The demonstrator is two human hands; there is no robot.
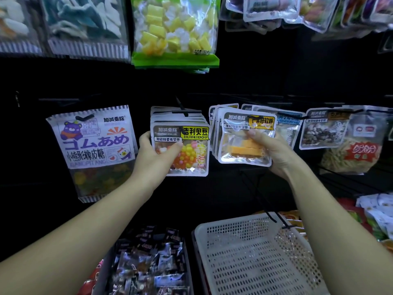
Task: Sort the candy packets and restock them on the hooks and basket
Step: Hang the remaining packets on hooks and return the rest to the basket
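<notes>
Your left hand (157,151): grips bean packets (189,155), thumb in front. Your right hand (275,150): pinches orange packets (242,146). Basket (234,227): below your right wrist. Risk: tug either stack and packets may slide off their hooks (181,107).

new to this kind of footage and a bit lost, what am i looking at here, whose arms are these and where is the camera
There is no machine here. These are a person's two bare arms, filmed by one wide-angle camera worn on the head, looking forward and down at a shop display. The left hand grips a stack of jelly bean packets, thumb on the front. The right hand holds a stack of orange candy packets. Both stacks sit at black hooks on the dark wall. A bear gummy packet hangs further left. Below are a white perforated basket and a heap of dark wrapped sweets.
</notes>
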